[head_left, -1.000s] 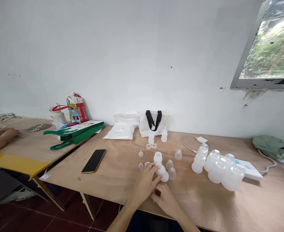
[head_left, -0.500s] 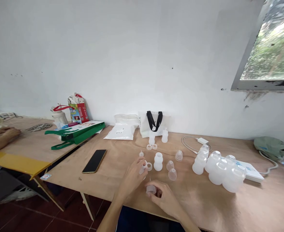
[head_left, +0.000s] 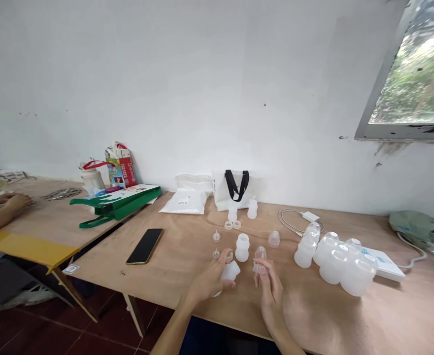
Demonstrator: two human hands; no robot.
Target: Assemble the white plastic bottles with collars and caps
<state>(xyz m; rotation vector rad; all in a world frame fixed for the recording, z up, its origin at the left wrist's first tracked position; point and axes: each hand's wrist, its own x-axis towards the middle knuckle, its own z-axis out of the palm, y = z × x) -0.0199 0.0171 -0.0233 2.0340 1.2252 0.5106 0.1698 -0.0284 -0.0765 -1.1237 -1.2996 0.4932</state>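
My left hand is closed around a small translucent baby bottle, tilted near the front edge of the table. My right hand has its fingers around a clear dome cap; a second dome cap stands just behind it. Between and beyond the hands an open bottle stands upright. Clear nipples lie beyond my left hand, and a white ring is partly covered by its fingers. Farther right sits another dome cap.
Several capped bottles stand at the right by a white box and a cable. A phone lies left. Behind are a plastic package and a white bag. Another person's hand rests on the left table.
My right hand has moved away from the clear-nippled collar to a dome cap farther right. My left hand has shifted right and nearer, with a tilted bottle now showing in it.
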